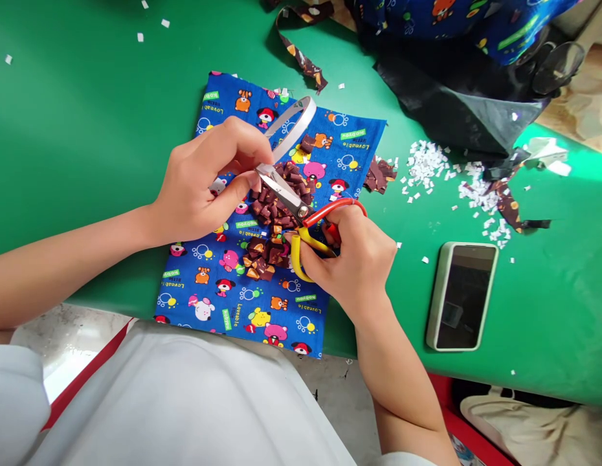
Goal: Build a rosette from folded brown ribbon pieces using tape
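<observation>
Left hand (204,184): grip pinched tight, thumb against fingertips, on the end of a white strip (295,124); rest of the strip arching up and away over the blue cartoon-print cloth (340,145). Right hand (354,259): grip closed through the red and yellow loops of the scissors (287,194), thumb in the red, fingers in the yellow. Scissors: long axis slanting from lower right to upper left, blades almost together, tips just at the left fingertips where the strip is pinched; whether the strip sits between the blades, cannot tell. Strip thus up-left of the right hand, at the far end of the blades, left hand plainly the nearer. Directly beneath the blades: heap of brown fabric snippets (274,226) on the cloth, nothing standing between blades and strip. Smaller brown heap (379,175) just off the cloth's right edge. Farther right on the green surface (87,97): scattered white snippets (427,162), a phone (461,294) face up, well apart. Far edge: black fabric (451,107), a brown printed strip (301,55).
</observation>
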Demonstrator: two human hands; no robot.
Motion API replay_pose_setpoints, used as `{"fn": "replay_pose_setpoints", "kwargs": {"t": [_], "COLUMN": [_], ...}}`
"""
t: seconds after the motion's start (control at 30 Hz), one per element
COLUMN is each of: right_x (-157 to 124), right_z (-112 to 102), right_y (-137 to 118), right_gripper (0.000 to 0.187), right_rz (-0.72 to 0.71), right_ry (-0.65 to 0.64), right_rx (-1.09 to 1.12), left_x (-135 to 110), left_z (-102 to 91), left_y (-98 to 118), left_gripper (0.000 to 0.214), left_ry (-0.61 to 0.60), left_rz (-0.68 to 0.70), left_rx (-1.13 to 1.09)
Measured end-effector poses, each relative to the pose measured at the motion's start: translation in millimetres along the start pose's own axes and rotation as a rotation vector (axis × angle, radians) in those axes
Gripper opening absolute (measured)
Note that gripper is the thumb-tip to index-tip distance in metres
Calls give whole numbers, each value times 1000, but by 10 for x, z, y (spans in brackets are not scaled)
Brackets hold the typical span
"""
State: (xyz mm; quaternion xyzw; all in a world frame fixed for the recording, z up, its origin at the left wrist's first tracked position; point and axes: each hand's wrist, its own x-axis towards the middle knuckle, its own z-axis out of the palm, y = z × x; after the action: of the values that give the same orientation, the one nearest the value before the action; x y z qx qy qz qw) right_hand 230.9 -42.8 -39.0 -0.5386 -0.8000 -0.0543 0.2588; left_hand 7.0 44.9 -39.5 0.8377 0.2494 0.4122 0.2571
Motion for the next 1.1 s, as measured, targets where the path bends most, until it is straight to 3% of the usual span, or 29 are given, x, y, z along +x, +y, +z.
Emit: {"fn": "replay_pose_setpoints", "kwargs": {"t": [0.2, 1.1], "right_x": [25, -2], "right_z": [-7, -2], "right_y": [-5, 9], "right_gripper": [17, 17], "right_rz": [-32, -36], "right_ry": [54, 39], "right_rx": [-38, 8], "left_x": [1, -6], "left_z": [-3, 1], "left_y": [35, 53], "left_gripper": [16, 16], "left_ry": [-4, -22], "left_rz": [-40, -40], "left_rx": [38, 49]}}
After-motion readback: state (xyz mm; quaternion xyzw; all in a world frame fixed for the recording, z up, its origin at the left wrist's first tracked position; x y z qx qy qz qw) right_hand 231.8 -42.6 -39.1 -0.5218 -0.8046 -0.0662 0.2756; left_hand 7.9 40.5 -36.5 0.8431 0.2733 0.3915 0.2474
